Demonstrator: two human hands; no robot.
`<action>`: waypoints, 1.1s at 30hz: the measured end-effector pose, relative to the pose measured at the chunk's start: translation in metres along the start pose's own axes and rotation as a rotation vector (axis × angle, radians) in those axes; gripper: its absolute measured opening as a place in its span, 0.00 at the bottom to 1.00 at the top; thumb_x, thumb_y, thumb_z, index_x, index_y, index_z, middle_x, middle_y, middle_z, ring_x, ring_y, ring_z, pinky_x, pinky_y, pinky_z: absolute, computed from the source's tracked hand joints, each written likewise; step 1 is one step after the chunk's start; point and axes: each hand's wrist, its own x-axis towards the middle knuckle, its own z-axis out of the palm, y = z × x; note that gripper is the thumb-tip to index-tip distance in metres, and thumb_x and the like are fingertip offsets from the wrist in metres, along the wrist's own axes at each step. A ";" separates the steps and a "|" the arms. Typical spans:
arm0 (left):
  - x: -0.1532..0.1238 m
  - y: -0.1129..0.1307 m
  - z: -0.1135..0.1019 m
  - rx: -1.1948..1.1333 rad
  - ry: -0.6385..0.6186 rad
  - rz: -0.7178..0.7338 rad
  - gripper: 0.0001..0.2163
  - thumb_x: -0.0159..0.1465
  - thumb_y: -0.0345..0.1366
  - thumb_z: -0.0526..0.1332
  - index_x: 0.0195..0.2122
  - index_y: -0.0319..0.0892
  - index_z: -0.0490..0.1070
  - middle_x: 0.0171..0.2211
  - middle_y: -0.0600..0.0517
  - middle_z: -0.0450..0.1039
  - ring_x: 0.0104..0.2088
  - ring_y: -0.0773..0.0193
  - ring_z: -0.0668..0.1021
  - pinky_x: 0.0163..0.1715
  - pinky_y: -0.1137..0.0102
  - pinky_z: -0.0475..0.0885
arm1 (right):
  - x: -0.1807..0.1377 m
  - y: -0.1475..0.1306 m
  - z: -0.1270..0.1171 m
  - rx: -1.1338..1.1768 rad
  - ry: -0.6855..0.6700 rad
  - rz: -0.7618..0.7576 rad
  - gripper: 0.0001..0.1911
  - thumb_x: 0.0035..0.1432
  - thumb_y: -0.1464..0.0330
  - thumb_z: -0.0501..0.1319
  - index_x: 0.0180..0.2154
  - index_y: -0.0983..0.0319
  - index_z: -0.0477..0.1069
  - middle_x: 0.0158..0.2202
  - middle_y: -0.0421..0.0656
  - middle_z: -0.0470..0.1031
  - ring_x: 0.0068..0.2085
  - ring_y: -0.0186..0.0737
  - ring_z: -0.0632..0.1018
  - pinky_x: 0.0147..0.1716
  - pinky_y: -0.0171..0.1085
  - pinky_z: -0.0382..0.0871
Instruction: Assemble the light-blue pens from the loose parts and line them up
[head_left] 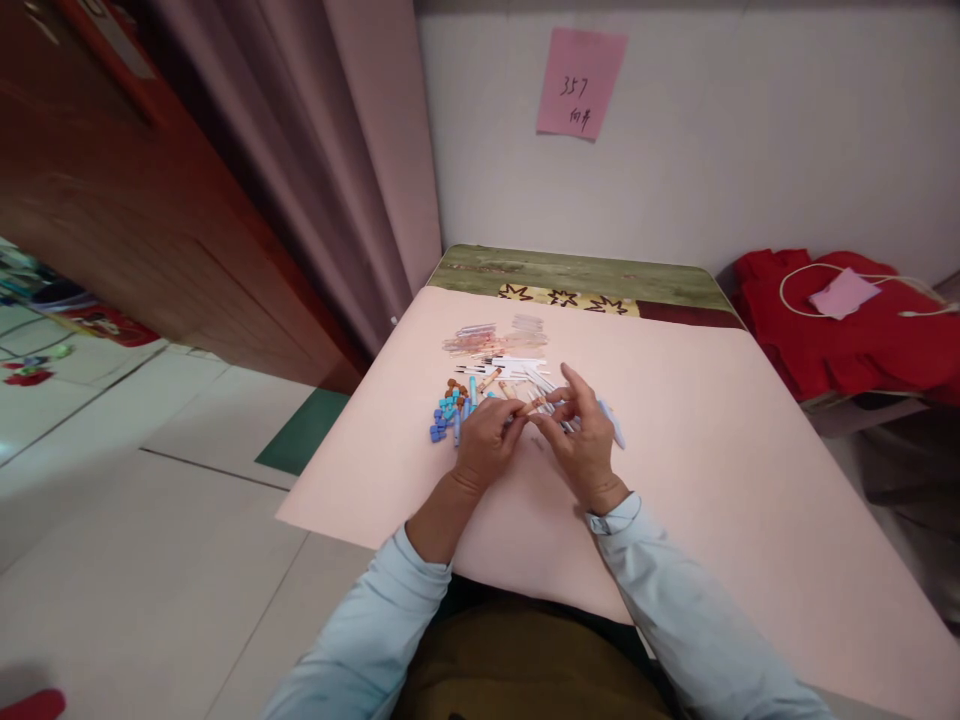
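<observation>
A short tan pen barrel [533,406] with brown printing is held between my two hands over the pink-covered table. My left hand [489,437] pinches its left end. At the other end my right hand [586,440] closes thumb and fingers on it, with one finger raised. Just left of my left hand lie blue caps [438,433], turquoise caps [448,406] and brown caps [454,388], with a turquoise barrel [473,390] beside them. Beyond the hands are white refills [517,366] with dark tips. Part of the heap is hidden behind my fingers.
Finished-looking slim pens in reddish [472,342] and pale [529,330] tones lie farther back. A green patterned board edge [570,272] meets the wall. Red cloth [787,350] with a white cord sits at right; a purple curtain [375,150] and wooden door [187,230] stand left.
</observation>
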 end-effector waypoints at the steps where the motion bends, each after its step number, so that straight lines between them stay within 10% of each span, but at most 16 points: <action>1: 0.000 0.000 0.000 0.001 0.007 -0.015 0.06 0.68 0.37 0.58 0.41 0.44 0.73 0.33 0.49 0.77 0.36 0.62 0.77 0.37 0.67 0.72 | -0.001 0.001 -0.001 -0.017 0.006 -0.029 0.37 0.61 0.56 0.63 0.66 0.59 0.56 0.41 0.44 0.77 0.27 0.34 0.74 0.31 0.36 0.73; 4: 0.001 0.001 -0.002 -0.006 0.016 -0.038 0.05 0.68 0.37 0.59 0.41 0.43 0.72 0.32 0.50 0.76 0.34 0.63 0.76 0.36 0.68 0.71 | -0.001 0.001 -0.002 -0.093 -0.004 -0.141 0.40 0.63 0.56 0.61 0.70 0.58 0.47 0.43 0.45 0.77 0.30 0.36 0.76 0.34 0.38 0.73; 8: 0.001 0.002 -0.003 -0.008 0.009 -0.041 0.05 0.67 0.37 0.59 0.40 0.43 0.72 0.32 0.50 0.76 0.33 0.63 0.76 0.36 0.68 0.71 | 0.002 0.001 -0.005 -0.221 -0.127 -0.261 0.26 0.65 0.60 0.60 0.63 0.56 0.64 0.40 0.44 0.79 0.34 0.38 0.78 0.38 0.39 0.71; 27: 0.001 0.001 -0.003 0.012 0.004 -0.044 0.05 0.68 0.37 0.58 0.41 0.43 0.72 0.32 0.50 0.76 0.33 0.63 0.76 0.35 0.69 0.72 | 0.001 0.002 -0.003 -0.222 -0.160 -0.257 0.25 0.64 0.60 0.61 0.61 0.58 0.67 0.38 0.43 0.80 0.33 0.38 0.77 0.39 0.39 0.69; 33: -0.001 -0.003 0.001 -0.026 0.076 -0.133 0.09 0.67 0.38 0.60 0.46 0.43 0.71 0.39 0.48 0.77 0.37 0.62 0.79 0.37 0.69 0.74 | 0.016 0.009 -0.019 -0.112 0.110 -0.025 0.18 0.64 0.62 0.60 0.53 0.60 0.74 0.38 0.44 0.80 0.34 0.38 0.78 0.39 0.38 0.71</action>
